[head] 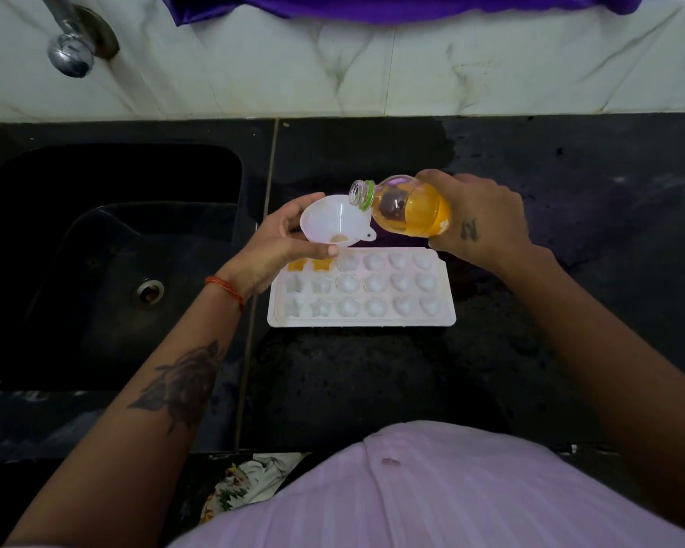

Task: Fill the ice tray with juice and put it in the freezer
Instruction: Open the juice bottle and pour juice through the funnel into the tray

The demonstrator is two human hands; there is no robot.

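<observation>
Head view: the white ice tray [361, 316] lies mid-worktop [372, 389], two cells at its ten o'clock corner holding orange juice, the rest unfilled. Left hand [277, 247] pinches a funnel [335, 219] over the next cell; right hand [479, 217] grips the tilted juice bottle [406, 205]. Filling is underway; next calls for a steady tip. Sink [107, 247] at nine o'clock.

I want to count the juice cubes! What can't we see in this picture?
- Head view: left hand and white plastic funnel hide part of the white ice tray's far-left cups.
- Right hand covers the clear juice bottle's base.
- Freezer: not in view.
</observation>
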